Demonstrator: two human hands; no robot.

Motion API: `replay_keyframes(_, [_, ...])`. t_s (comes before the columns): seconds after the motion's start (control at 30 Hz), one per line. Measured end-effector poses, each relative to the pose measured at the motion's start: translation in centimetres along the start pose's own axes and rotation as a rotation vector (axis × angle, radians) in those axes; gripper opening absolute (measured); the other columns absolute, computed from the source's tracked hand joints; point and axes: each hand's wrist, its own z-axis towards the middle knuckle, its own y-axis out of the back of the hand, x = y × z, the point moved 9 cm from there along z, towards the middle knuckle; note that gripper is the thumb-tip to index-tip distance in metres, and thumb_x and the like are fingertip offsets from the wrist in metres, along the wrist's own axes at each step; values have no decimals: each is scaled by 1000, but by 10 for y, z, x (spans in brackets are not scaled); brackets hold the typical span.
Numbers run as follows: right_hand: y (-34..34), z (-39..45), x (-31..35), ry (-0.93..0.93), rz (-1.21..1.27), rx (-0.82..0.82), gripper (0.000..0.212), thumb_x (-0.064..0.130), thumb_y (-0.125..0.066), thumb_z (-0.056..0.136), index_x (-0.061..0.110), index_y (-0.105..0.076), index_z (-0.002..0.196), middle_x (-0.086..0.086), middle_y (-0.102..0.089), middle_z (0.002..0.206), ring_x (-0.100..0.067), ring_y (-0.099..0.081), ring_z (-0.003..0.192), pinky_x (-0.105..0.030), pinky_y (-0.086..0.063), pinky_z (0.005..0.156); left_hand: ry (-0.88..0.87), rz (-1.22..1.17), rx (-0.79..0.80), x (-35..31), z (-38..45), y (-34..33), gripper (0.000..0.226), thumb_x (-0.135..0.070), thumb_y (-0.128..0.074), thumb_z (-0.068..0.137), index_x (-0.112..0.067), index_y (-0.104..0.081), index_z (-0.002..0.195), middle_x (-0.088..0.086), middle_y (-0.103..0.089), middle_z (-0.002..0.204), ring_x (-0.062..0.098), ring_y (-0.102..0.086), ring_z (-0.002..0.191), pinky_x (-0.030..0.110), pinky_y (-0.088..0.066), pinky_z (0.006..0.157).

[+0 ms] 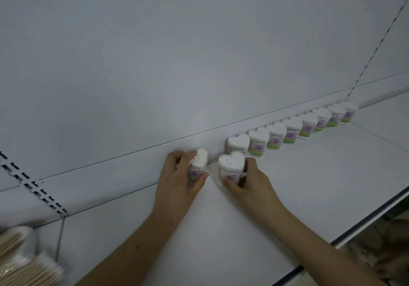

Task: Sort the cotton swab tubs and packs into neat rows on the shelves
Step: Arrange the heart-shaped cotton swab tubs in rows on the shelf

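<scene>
Several heart-shaped cotton swab tubs (pixel 294 129) with purple and green labels stand in a row along the back wall of a white shelf (pixel 309 186), running to the right. My left hand (pixel 177 181) grips one such tub (pixel 198 166), tilted, near the wall at the left end of the row. My right hand (pixel 247 181) holds another heart tub (pixel 231 165), upright, just in front of the row's leftmost tub (pixel 238 144). The two held tubs are close together but apart.
Packs of wooden-stick cotton swabs (pixel 24 261) lie at the bottom left. A slotted upright (pixel 33 188) runs diagonally on the left wall. The shelf's front edge (pixel 354 230) runs along the right, with blurred goods below it.
</scene>
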Motion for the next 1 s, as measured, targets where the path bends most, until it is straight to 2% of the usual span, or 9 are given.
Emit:
replay_keyframes(0.07, [-4, 4, 2, 32, -29, -45, 51, 38, -69, 88, 18, -44, 127, 2, -63, 96, -12, -59, 84, -18, -42, 66, -33, 104, -39, -2, 0, 2, 50, -41, -71, 81, -23, -60, 126, 2, -47, 121, 21, -54, 107, 37, -46, 92])
replay_keyframes(0.13, [-5, 9, -1, 42, -274, -106, 57, 48, -62, 90, 16, -45, 134, -4, -61, 107, -22, -54, 97, -31, -43, 76, -66, 201, -85, -3, 0, 3, 49, -45, -68, 81, -21, -62, 124, 4, -49, 123, 24, -51, 110, 39, -42, 91])
replay_keyframes(0.17, [-5, 11, -2, 29, -396, -131, 59, 53, -58, 91, 15, -46, 134, -6, -60, 108, -24, -52, 100, -33, -42, 77, -81, 229, -105, -3, 0, 4, 49, -46, -68, 81, -21, -62, 123, 4, -50, 124, 25, -50, 112, 40, -41, 91])
replay_keyframes(0.23, [-8, 13, -4, -3, -486, -132, 57, 60, -51, 92, 15, -51, 127, -5, -58, 106, -24, -53, 100, -33, -41, 73, -120, 263, -129, -5, -1, 5, 49, -47, -68, 83, -21, -63, 124, 4, -52, 126, 27, -48, 115, 39, -39, 91])
replay_keyframes(0.37, [-17, 20, -1, -2, -495, -123, 50, 66, -46, 91, 18, -51, 106, -1, -60, 101, -23, -60, 91, -32, -39, 63, -143, 274, -96, -6, 0, 3, 49, -47, -63, 87, -20, -63, 127, 0, -55, 128, 28, -50, 115, 41, -41, 90])
replay_keyframes(0.5, [-25, 33, 4, -21, -504, -119, 51, 67, -45, 91, 19, -47, 106, 0, -65, 96, -24, -64, 86, -31, -39, 61, -134, 258, -103, -7, 2, 4, 48, -46, -65, 86, -20, -64, 126, 2, -56, 127, 27, -51, 114, 39, -42, 90])
replay_keyframes(0.6, [-27, 40, 3, -56, -466, -126, 51, 68, -46, 89, 20, -50, 105, 2, -66, 94, -22, -66, 88, -30, -39, 62, -136, 233, -87, -8, 2, 3, 46, -37, -63, 85, -19, -63, 126, 3, -56, 127, 27, -52, 115, 40, -43, 91])
replay_keyframes(0.73, [-27, 36, 5, -27, -496, -192, 49, 68, -46, 89, 20, -52, 96, 2, -67, 87, -21, -66, 83, -30, -38, 59, -141, 225, -76, -7, 2, 2, 46, -30, -64, 83, -16, -63, 127, 5, -57, 128, 27, -53, 117, 36, -42, 97])
replay_keyframes(1.0, [-27, 32, 8, -6, -522, -205, 50, 67, -45, 90, 18, -52, 99, -2, -66, 92, -23, -65, 85, -30, -37, 60, -182, 305, -78, -19, 2, 3, 46, -27, -64, 83, -12, -62, 126, 7, -58, 128, 30, -51, 118, 41, -42, 99])
